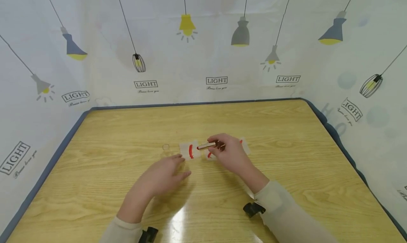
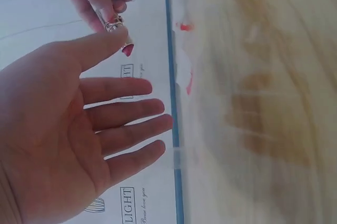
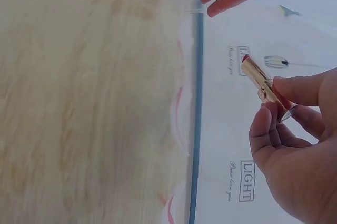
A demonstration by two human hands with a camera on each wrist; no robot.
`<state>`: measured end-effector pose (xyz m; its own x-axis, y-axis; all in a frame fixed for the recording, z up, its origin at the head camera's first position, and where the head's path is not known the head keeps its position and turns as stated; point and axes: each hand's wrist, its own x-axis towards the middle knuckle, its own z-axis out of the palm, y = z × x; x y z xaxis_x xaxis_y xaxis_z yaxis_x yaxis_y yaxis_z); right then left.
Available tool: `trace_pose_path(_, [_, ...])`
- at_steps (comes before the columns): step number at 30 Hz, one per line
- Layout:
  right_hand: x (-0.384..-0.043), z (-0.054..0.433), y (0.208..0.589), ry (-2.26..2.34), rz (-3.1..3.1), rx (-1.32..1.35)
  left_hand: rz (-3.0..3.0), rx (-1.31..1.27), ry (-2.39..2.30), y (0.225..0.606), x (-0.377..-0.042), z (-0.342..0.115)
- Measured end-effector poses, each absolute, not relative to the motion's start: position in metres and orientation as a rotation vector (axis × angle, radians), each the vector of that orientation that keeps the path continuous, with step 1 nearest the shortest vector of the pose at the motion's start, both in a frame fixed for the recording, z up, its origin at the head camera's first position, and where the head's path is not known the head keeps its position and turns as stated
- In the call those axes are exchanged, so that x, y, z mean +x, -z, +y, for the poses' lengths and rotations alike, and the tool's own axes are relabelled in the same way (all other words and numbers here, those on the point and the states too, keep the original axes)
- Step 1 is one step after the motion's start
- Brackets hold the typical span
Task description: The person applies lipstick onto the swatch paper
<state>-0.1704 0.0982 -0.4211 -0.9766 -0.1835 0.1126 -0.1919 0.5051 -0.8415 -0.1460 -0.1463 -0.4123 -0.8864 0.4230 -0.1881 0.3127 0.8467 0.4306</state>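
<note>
My right hand (image 1: 233, 155) pinches a lipstick (image 1: 206, 146) between thumb and fingers. Its gold tube and red tip (image 3: 245, 58) show well in the right wrist view, the tip pointing left over the papers. Just under the tip lies a white paper piece (image 1: 196, 154) bearing a red stroke (image 1: 190, 151). My left hand (image 1: 163, 176) has its fingers extended, fingertips right at that paper's left edge; in the left wrist view the palm (image 2: 47, 134) holds nothing. Another marked paper piece (image 1: 208, 157) lies partly hidden beneath the right hand, and one more (image 1: 245, 146) shows beyond it.
A small clear round object (image 1: 165, 147) stands left of the papers. The wooden table (image 1: 111, 172) has a dark blue edge (image 1: 190, 104) along its back and sides. White sheeting (image 1: 178, 66) printed with lamps surrounds it.
</note>
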Motion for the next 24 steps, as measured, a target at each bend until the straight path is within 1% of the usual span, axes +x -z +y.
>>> trace_pose_path(4, [-0.166, 0.106, 0.416, -1.709, -2.616, 0.225, 2.82, 0.417, -0.753, 0.402, -0.146, -0.137])
trace_pose_path(7, [-0.161, 0.111, 0.411, -1.902, -2.508, 0.15, 2.77, 0.286, -1.078, 0.398, -0.146, -0.125])
trace_pose_path(11, [-0.15, 0.114, 0.405, -2.167, -2.352, 0.08, 2.529, 0.145, -1.558, 0.395, -0.145, -0.105])
trace_pose_path(17, [-0.131, 0.114, 0.402, -2.522, -2.104, -0.011, 2.151, 0.077, -2.052, 0.396, -0.14, -0.075])
trace_pose_path(24, [-0.113, 0.113, 0.407, -2.669, -1.942, -0.121, 1.989, 0.041, -2.292, 0.399, -0.131, -0.05])
